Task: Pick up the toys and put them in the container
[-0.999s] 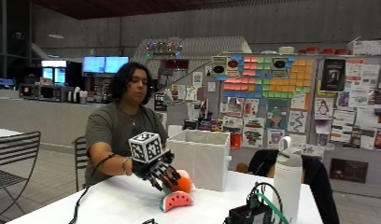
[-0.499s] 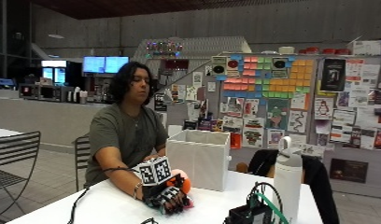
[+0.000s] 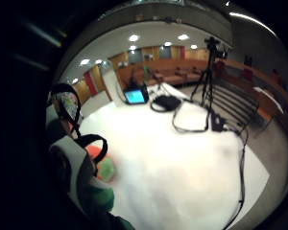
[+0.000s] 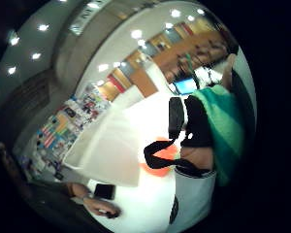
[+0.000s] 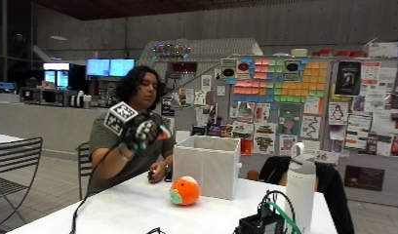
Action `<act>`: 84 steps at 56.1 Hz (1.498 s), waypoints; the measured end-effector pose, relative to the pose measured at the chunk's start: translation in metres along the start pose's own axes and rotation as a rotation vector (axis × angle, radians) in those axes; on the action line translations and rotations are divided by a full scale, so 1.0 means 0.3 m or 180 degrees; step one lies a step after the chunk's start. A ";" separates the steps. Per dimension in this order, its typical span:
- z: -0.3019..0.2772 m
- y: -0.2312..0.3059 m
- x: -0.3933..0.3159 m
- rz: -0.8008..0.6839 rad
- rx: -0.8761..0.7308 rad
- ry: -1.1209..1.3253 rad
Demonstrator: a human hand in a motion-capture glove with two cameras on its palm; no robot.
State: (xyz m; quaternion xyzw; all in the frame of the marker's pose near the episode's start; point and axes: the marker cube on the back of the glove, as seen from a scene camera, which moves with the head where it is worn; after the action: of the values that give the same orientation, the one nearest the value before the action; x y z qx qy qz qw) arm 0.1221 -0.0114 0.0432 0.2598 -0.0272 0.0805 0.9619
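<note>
At the left of the outside view a dark metal chair (image 5: 17, 161) stands on the floor beside the white table (image 5: 128, 214), and a black cable (image 5: 89, 190) hangs from the raised arm down to the tabletop. The person sits behind the table with the gloved right hand (image 5: 142, 132) lifted to about chest height, well above the surface, its fingers curled around a toy; a bit of red and green peeks out past the glove (image 5: 165, 132). The thumb side palm view shows that held toy as a green striped thing (image 4: 223, 131) pressed close against the palm, with a dark rind-like edge, so the hand is grasping it. The bare left hand (image 5: 157, 173) rests low on the table near the person's body, holding a small dark object that is too small to name. Further right an orange round toy (image 5: 185, 190) with a green patch sits on the table, just beside the front of the white container (image 5: 208, 163), apart from the hand. At the right stand a white bottle (image 5: 301, 187) with a loop handle and some dark equipment with green wires (image 5: 267, 222) near the table's edge
</note>
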 end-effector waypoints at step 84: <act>0.431 -0.041 -0.148 0.0316 -0.2398 -0.0385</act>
State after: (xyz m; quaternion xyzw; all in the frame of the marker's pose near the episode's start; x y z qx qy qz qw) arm 0.0790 -0.0934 0.1446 -0.1093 -0.1241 0.0959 0.9815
